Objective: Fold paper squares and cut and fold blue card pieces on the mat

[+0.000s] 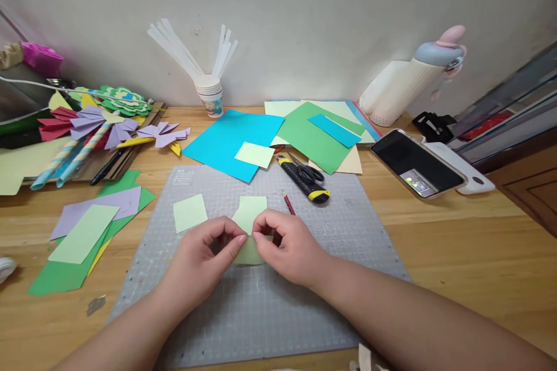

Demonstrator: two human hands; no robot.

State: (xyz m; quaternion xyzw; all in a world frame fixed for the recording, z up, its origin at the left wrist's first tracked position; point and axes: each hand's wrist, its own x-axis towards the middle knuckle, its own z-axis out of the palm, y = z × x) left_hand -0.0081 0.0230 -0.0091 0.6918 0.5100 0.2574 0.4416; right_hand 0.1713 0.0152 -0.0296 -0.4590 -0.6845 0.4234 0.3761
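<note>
Okay, so the pale green paper (249, 254) is held low over the middle of the gray cutting mat (243, 313), pinched by both hands. The fingers of the left hand (204, 249) are closed, thumb to forefinger, on its upper edge, and the same is done by the right hand (293, 246) just beside; no real gap is seen in either pinch. Whether it's joined to the lighter piece (253, 208) behind can't be told.

What could go wrong? The paper could be creased crooked if it's pulled unevenly by the two pinches, or torn if it's tugged too hard. The red pencil (289, 204) might be sent rolling by a knuckle (it's parked really close). Farther out, the scissors (311, 173) are rested against the utility knife (304, 179), so both could be shifted by one bump.

As for containers, long white strips (176, 49) are fanned out of the stacked paper cups (212, 101), probably a bit top-heavy if the surface (435, 237) gets jolted. The bottle (402, 90) is capped, so its contents can't be seen.
</note>
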